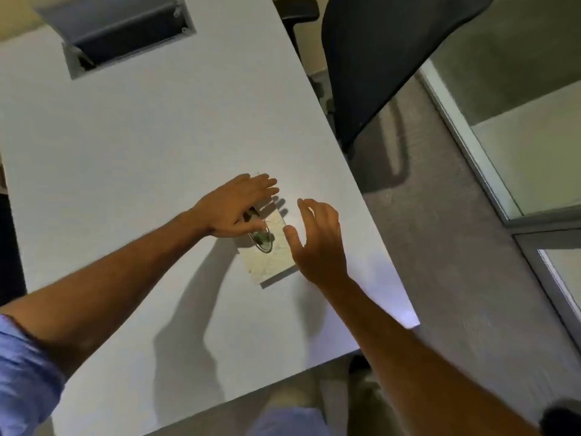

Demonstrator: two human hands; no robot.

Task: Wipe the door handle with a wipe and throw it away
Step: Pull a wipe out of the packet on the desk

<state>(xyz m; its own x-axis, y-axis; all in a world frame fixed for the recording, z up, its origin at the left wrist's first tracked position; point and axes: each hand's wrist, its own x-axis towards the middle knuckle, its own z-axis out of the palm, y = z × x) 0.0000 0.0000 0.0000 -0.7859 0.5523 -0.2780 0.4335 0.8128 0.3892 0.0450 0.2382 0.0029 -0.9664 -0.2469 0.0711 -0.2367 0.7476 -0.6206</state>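
Note:
A small pale board lies flat on the white table, with a curved metal door handle fixed on top. My left hand rests flat on the board's far end, fingers spread, its thumb beside the handle. My right hand hovers just right of the board, fingers curled and apart, holding nothing. I see no wipe in view.
A dark office chair stands past the table's right edge. A cable box with a raised flap is set into the far tabletop. Grey carpet and a glass partition frame lie to the right.

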